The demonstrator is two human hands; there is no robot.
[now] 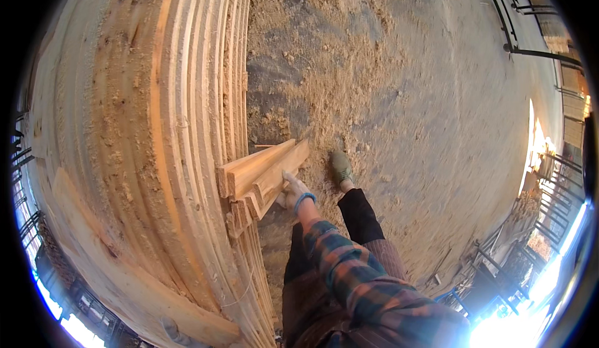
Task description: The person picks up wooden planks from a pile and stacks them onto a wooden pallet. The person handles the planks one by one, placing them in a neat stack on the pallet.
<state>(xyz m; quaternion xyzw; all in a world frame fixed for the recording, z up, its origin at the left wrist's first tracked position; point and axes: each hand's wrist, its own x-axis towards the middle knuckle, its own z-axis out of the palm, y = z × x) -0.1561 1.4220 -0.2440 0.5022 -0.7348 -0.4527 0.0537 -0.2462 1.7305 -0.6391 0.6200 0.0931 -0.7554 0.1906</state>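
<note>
My right hand wears a pale glove, with a blue band at the wrist. Its fingers are closed on the near side of a small bundle of short wooden boards, and part of the grip is hidden. These boards lie slanted, their left ends against the side of a tall stack of long planks and their right ends reaching out over the floor. More short board ends show just below the bundle. My left hand does not show.
Sawdust covers the floor right of the stack. A loose wide plank lies along the near left top of the stack. My shoe stands beside the bundle. Dark metal frames line the far right.
</note>
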